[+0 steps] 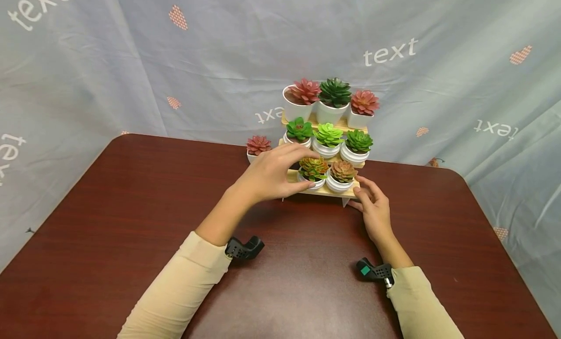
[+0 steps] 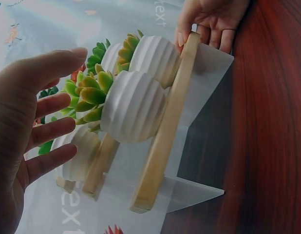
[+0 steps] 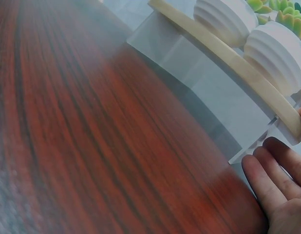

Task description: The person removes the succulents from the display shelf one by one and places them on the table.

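A three-tier plant stand (image 1: 328, 192) with pale wooden boards and clear side panels holds several potted succulents. On its lowest board sit a yellow-green succulent (image 1: 313, 168) and a brownish one (image 1: 344, 171), both in ribbed white pots. My left hand (image 1: 271, 172) hovers by the yellow-green plant, thumb and fingers spread around its pot; the left wrist view shows a gap between the fingers and the white pot (image 2: 134, 105). At the board's right end, my right hand (image 1: 372, 207) grips the stand, thumb and index finger at the wood and other fingers (image 3: 260, 175) by the clear panel.
Three green succulents (image 1: 327, 134) fill the middle tier; a dark green one (image 1: 335, 91) stands between two red ones on top. Left of the stand, a red succulent (image 1: 258, 145) in a white pot rests on the brown table (image 1: 175, 193). A grey curtain (image 1: 219, 51) hangs behind.
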A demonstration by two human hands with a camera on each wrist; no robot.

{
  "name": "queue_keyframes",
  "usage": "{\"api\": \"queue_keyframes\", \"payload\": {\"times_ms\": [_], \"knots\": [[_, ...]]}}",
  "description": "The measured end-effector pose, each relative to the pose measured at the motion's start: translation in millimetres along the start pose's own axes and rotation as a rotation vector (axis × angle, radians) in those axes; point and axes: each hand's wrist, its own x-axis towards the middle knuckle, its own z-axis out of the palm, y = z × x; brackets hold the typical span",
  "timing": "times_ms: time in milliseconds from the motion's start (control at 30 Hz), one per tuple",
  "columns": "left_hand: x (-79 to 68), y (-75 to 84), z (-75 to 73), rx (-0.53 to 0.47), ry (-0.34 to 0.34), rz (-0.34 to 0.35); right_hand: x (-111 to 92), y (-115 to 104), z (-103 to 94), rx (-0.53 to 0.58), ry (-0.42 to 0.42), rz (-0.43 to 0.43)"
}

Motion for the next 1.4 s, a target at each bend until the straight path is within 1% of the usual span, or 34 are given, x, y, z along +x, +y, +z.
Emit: {"api": "queue_keyframes", "payload": {"times_ms": [200, 333, 767, 967, 1167, 1400], "knots": [[-0.6, -2.9, 6.2, 0.029, -0.042, -0.058, -0.1, 0.2, -0.5, -0.003, -0.001, -0.003], [-0.8, -4.0, 10.2, 0.043, -0.058, -0.079, 0.1, 0.2, -0.7, -0.008, -0.004, -0.003], [0.7, -5.2, 17.2, 0.09, -0.065, -0.059, -0.5, -1.3, -0.6, -0.019, -0.003, 0.004], [-0.7, -5.5, 19.2, 0.103, -0.056, -0.055, 0.4, 0.1, -0.3, -0.012, -0.003, 0.003], [-0.7, -3.9, 20.0, 0.108, -0.046, -0.055, 0.9, -0.1, -0.5, -0.015, -0.005, 0.003], [0.6, -3.5, 20.0, 0.104, -0.055, -0.064, 0.6, -0.3, -1.1, -0.017, -0.005, 0.003]]}}
